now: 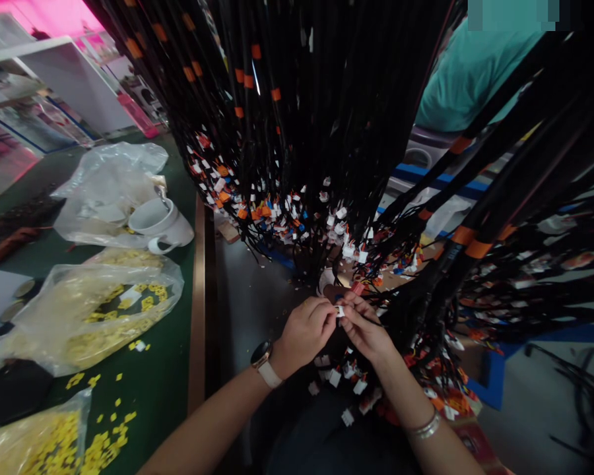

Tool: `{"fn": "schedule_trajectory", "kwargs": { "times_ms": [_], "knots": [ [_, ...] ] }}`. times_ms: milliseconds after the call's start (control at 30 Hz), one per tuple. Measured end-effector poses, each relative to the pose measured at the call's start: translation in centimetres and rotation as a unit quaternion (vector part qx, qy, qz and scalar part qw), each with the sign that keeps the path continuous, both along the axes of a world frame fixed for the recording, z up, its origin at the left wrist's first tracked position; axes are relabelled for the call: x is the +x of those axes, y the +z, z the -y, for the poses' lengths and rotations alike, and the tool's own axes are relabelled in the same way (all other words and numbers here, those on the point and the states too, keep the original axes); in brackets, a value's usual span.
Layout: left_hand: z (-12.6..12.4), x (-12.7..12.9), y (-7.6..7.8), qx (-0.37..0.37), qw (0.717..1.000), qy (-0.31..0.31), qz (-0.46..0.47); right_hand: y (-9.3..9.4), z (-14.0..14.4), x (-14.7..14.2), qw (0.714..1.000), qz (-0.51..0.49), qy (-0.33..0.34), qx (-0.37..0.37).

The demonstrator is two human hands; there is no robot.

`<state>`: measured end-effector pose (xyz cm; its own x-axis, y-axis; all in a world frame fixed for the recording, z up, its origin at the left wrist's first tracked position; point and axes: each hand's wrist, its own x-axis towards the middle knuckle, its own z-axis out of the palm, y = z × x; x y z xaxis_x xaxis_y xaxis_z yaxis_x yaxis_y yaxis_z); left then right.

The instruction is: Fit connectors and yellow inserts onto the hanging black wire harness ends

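Note:
Near the middle of the head view, my left hand [309,330] and my right hand [369,328] meet at a small white plug connector [340,311]. Both hands are closed on it with fingertips and thumbs. A red connector [358,288] shows just beyond my right fingers; whether they touch it I cannot tell. Other white connectors on wires [349,371] dangle below my hands. Beyond them hangs a dense bundle of black wiring harnesses [297,119] with orange tape bands and white, orange and blue connectors at the ends.
On the green table [171,343] at left lie a plastic bag of small yellow pieces [113,316], loose yellow pieces [111,439] and a white mug [162,223]. More thick black harnesses [455,257] slant across the right. A person in a teal top [468,82] is behind them.

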<state>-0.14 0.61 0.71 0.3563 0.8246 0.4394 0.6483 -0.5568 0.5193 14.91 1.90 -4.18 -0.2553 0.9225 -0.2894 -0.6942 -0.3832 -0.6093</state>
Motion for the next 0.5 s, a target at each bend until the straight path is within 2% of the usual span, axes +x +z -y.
{"fn": "schedule_trajectory", "kwargs": {
  "times_ms": [500],
  "knots": [
    [0.32, 0.01, 0.55, -0.009, 0.999, -0.01, -0.04, -0.04, 0.09, 0.04, 1.0, 0.008, 0.004, 0.007]
  ]
}}
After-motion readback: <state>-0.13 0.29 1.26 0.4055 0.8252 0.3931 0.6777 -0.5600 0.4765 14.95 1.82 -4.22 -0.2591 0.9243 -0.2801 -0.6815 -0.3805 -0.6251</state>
